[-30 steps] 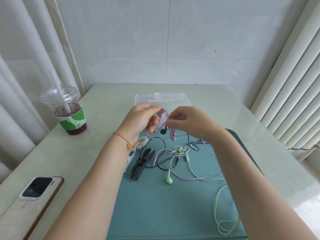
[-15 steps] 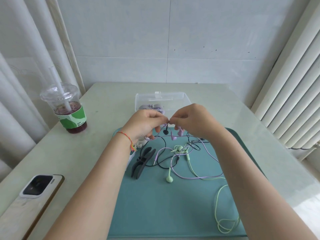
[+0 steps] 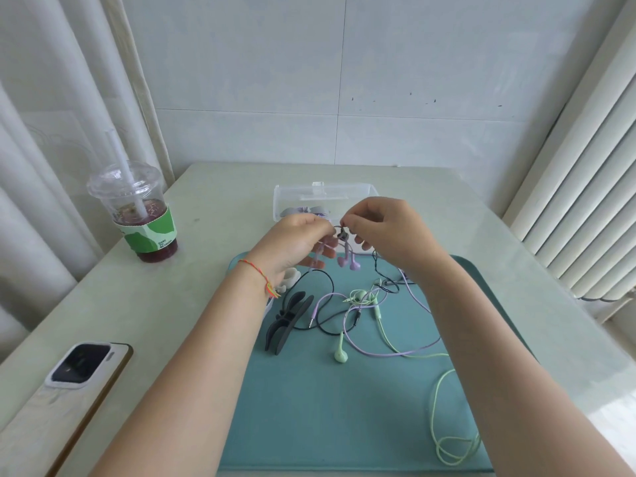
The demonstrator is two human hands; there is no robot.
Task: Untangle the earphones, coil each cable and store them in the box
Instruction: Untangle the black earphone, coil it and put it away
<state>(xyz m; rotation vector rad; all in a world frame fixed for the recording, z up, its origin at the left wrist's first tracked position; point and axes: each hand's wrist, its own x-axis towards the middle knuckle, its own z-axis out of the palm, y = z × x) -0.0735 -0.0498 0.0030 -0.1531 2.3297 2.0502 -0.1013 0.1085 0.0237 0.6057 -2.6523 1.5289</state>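
Pale surface [image 3: 220, 201], teal mat [image 3: 309, 407]. Black earbud [image 3: 342, 234] pinched between left hand [image 3: 292, 242] and right hand [image 3: 385, 232]; purple earbuds [image 3: 349, 263] dangled below. Knot likely tightened if pulled; green cable [image 3: 437, 407] possibly dragged off mat.

Box [image 3: 303, 196] behind mat [image 3: 309, 407]; cup [image 3: 137, 215], phone [image 3: 75, 380] left.

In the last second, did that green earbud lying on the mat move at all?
No. The green earbud lies at the same spot on the teal mat, just right of the dark clip.

Bare forearms, no sleeves; red-orange string bracelet [image 3: 263, 277] on left wrist.
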